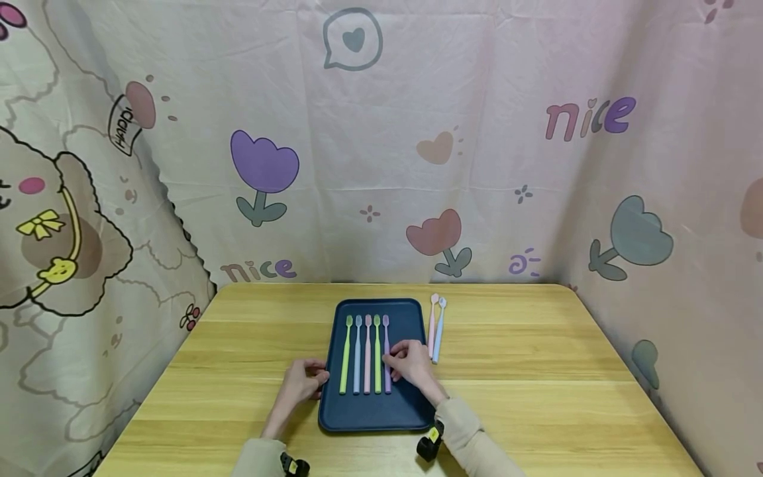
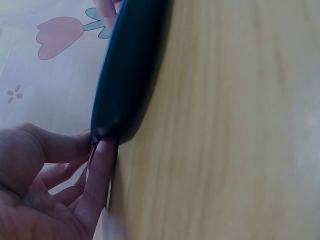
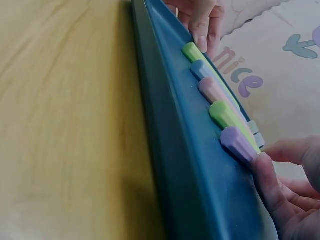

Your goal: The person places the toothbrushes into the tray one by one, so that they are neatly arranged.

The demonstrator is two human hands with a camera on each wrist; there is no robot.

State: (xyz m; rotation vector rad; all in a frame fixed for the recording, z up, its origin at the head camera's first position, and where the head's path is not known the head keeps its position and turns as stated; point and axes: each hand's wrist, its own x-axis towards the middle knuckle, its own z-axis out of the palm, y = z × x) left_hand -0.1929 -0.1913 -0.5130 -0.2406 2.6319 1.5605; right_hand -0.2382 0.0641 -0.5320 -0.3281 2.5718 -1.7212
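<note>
A dark blue tray (image 1: 411, 414) lies on the table. My left hand (image 1: 302, 382) pinches its left rim between thumb and finger, which the left wrist view shows close up (image 2: 65, 170). On the tray, toothbrushes lie side by side, heads away from me: green (image 1: 345, 358), blue (image 1: 357, 361), pink (image 1: 367, 361), green (image 1: 377, 361) and purple (image 1: 386, 331). With thumb and fingertips my right hand (image 1: 412, 364) pinches the purple toothbrush, the rightmost one, covering part of its handle. In the right wrist view, the handle ends line up along the tray.
To the right of the tray, a pink toothbrush (image 1: 432, 324) and a blue toothbrush (image 1: 439, 331) lie on the wooden table (image 1: 524, 371). A patterned cloth (image 1: 369, 132) hangs behind the table and along its sides.
</note>
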